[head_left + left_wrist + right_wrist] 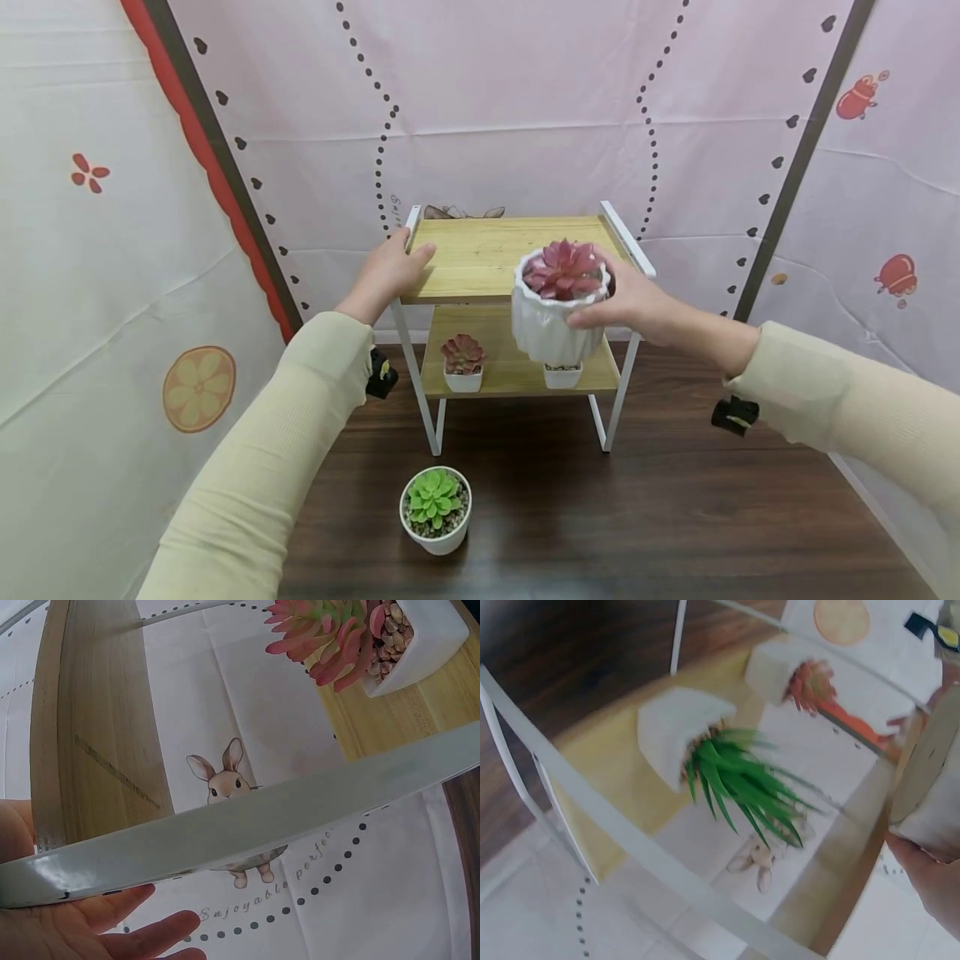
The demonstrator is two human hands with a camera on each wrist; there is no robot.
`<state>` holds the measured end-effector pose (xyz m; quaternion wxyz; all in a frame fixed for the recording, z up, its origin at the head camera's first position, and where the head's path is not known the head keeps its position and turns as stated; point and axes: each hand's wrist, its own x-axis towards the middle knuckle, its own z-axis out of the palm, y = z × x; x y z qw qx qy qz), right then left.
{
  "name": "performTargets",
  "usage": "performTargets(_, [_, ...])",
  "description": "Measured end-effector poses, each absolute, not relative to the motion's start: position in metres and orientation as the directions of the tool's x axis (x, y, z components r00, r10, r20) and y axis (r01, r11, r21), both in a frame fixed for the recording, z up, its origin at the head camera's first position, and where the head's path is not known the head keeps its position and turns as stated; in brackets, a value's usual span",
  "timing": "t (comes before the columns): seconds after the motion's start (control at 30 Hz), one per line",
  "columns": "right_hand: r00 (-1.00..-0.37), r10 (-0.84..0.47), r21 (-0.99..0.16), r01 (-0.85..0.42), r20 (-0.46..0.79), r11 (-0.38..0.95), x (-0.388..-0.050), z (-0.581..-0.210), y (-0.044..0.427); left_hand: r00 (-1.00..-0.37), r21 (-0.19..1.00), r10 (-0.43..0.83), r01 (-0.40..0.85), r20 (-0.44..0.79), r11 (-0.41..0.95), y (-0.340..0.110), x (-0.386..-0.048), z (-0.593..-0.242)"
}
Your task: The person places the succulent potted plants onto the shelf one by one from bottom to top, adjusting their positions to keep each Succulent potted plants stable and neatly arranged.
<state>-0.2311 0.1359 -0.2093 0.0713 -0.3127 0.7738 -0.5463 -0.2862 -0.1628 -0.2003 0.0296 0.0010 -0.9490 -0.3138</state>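
Above the front right of a two-tier wooden shelf (491,254), my right hand (637,300) holds a white fluted pot (551,325) with a red succulent (564,268), thumb in front. The pot stays upright. At the shelf's front left corner rests my left hand (386,271), thumb over the top board. Its fingers (150,937) extend straight past the white side bar (225,825). On the lower board sit a small pot with a pinkish-red succulent (463,354) and a white pot (562,377); green spiky leaves (735,776) show in the right wrist view.
A white round pot with a green succulent (435,500) stands on the dark wooden floor (540,500), in front of the shelf's left side. Printed cloth (517,100) hangs behind the shelf and at both sides. White metal legs (615,400) support the shelf.
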Motion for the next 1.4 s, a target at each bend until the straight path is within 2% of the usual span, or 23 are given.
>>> performTargets(0.13, [-0.799,-0.542,-0.901,-0.404,0.262,0.159,-0.237,-0.196,0.135,-0.999,0.596,-0.021,0.012,0.048,0.803,-0.162,-0.286,-0.200])
performTargets(0.33, [-0.826,-0.496,-0.905,-0.393,0.268,0.165,-0.247,-0.182,0.132,-0.999,0.597,-0.019,0.013,0.048,0.802,-0.163,-0.286,-0.200])
performTargets(0.6, [-0.799,-0.508,-0.898,-0.428,0.323,0.103,-0.274,-0.178,0.134,-0.998,0.602,-0.011,0.028,0.061,0.798,-0.163,-0.286,-0.201])
performTargets(1.0, [-0.846,-0.451,-0.919,-0.375,0.285,0.122,-0.296,-0.184,0.137,-0.998,0.599,-0.012,0.027,0.061,0.800,-0.163,-0.285,-0.200])
performTargets(1.4, [-0.845,-0.490,-0.931,-0.329,0.215,0.160,-0.306,-0.187,0.140,-0.998,0.599,-0.010,0.030,0.063,0.800,-0.162,-0.287,-0.202])
